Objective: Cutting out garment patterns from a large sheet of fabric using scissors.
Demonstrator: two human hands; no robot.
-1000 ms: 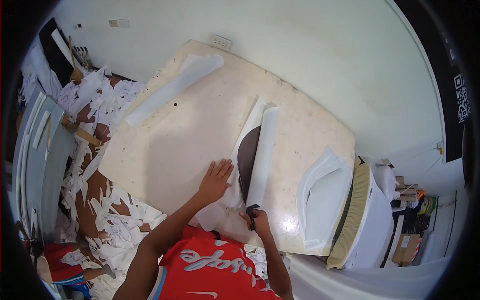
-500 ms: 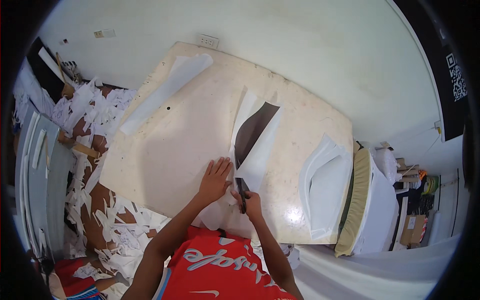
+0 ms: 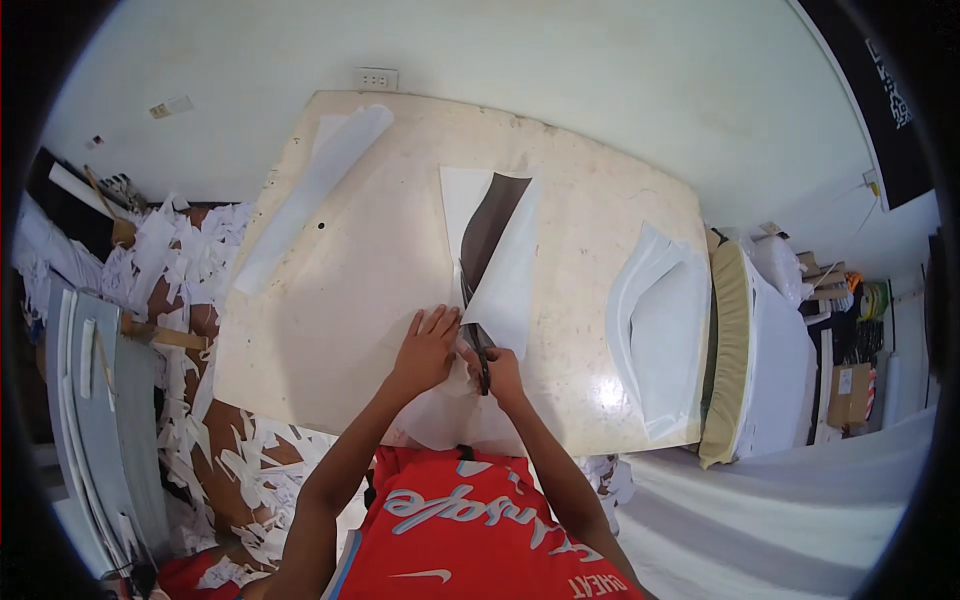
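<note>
My right hand [image 3: 503, 376] is closed on scissors [image 3: 484, 372] with dark handles, their blades pointing away from me along a white sheet [image 3: 508, 303]. At the sheet's middle a dark brown, curved area [image 3: 491, 228] shows, narrowing toward the blades. Part of the sheet's right side looks folded or lifted over it. My left hand [image 3: 427, 350] lies flat with fingers stretched, just left of the scissors, over the near part of the sheet. A pale translucent piece [image 3: 437, 420] lies below my hands at the near table edge. My hand partly hides the near end of the cut.
The pale table [image 3: 370, 270] also bears a long rolled white sheet [image 3: 318, 200] at far left and curved white pieces [image 3: 660, 330] at right. Scraps of white paper [image 3: 200, 250] cover the floor at left. A yellowish cushion edge [image 3: 727, 350] stands against the table's right side.
The whole view has shifted. At its far end, the white sheet's left part now lies flatter and wider. Both hands keep their places at the cut, with the scissors still in my right hand.
</note>
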